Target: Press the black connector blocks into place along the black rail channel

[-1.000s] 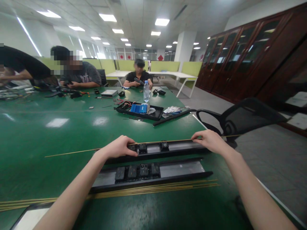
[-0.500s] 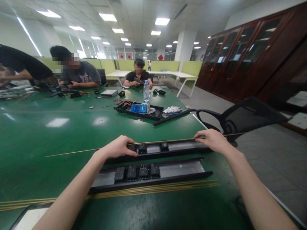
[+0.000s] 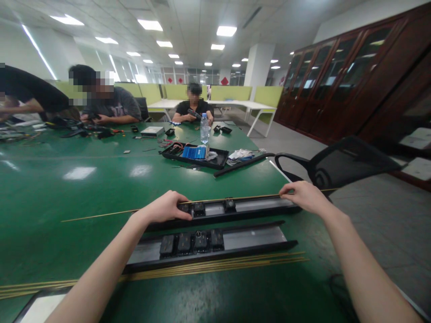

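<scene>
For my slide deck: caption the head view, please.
Left hand at the far channel, right hand pinching a thin rod along it, more rods lying nearer.

Nothing legible: white marking on the blue block in the black tray too small, grey shirt print blurred, red diamond signs unreadable.

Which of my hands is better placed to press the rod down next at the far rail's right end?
Probably your right hand: it touches the rod near the right end of the far rail, while your left hand is by its blocks.
</scene>
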Motion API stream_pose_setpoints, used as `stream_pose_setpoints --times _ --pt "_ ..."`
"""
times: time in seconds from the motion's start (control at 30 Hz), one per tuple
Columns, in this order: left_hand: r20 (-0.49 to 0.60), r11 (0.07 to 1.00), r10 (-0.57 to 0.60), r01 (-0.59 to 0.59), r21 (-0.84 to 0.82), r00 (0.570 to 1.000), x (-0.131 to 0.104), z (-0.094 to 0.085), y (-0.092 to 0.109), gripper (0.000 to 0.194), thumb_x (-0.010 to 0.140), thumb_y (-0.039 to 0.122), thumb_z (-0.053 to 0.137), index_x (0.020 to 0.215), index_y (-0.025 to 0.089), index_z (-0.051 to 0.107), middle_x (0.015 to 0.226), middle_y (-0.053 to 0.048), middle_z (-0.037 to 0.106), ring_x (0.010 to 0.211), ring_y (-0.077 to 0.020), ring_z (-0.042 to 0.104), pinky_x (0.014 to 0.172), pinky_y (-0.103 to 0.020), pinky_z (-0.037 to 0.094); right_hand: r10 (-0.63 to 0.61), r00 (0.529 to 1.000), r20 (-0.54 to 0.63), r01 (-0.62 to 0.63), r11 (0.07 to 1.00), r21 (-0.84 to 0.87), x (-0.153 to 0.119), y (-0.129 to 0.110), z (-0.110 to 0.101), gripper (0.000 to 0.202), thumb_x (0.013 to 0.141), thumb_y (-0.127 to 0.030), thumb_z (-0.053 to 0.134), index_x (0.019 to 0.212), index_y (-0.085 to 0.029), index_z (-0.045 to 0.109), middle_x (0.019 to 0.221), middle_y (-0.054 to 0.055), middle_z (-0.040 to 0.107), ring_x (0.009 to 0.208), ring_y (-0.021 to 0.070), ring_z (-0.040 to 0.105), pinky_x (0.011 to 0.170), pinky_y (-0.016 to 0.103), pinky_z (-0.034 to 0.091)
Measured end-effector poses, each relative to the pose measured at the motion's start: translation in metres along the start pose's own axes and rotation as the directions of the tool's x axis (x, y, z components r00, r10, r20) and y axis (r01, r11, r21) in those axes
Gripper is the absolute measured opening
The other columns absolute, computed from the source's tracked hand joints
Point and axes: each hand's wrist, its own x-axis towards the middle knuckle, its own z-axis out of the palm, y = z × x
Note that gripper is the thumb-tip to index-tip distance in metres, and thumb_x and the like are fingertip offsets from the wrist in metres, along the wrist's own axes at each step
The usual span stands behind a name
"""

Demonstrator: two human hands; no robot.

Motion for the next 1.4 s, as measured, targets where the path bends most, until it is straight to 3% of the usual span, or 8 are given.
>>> stream_pose_setpoints --times 0.47,1.0,1.4 --pt "-0.008 1.0 0.012 -0.012 -0.008 1.0 0.001 0.001 -0.002 0.051 0.068 0.052 0.073 0.108 0.019 0.077 0.089 0.001 0.076 0.081 -0.0215 0.065 0.068 -0.025 0.045 0.069 0.997 0.04 -0.069 0.998 -0.005 0.0 0.007 0.0 0.014 0.079 -0.037 0.065 0.081 -0.031 0.077 0.084 -0.002 0.076 0.078 0.0197 0.068 0.064 0.028 0.046" --pt "-0.009 1.0 0.016 -0.016 0.012 1.0 0.001 0.002 -0.005 0.053 0.068 0.054 0.072 0.106 0.017 0.077 0.083 0.001 0.073 0.075 -0.0191 0.061 0.065 -0.023 0.042 0.059 0.998 -0.022 -0.059 0.998 0.0 -0.002 0.021 0.003 0.017 0.077 -0.04 0.065 0.081 -0.029 0.078 0.085 0.0 0.077 0.077 0.0205 0.068 0.064 0.028 0.046" --pt "-0.019 1.0 0.017 -0.017 0.014 1.0 0.001 0.001 -0.005 0.051 0.068 0.053 0.072 0.105 0.018 0.077 0.08 0.002 0.072 0.073 -0.0176 0.059 0.066 -0.023 0.042 0.138 0.99 0.012 -0.138 0.99 -0.006 -0.004 0.026 0.001 0.018 0.076 -0.041 0.064 0.082 -0.031 0.077 0.087 -0.001 0.076 0.081 0.0219 0.067 0.063 0.029 0.044"
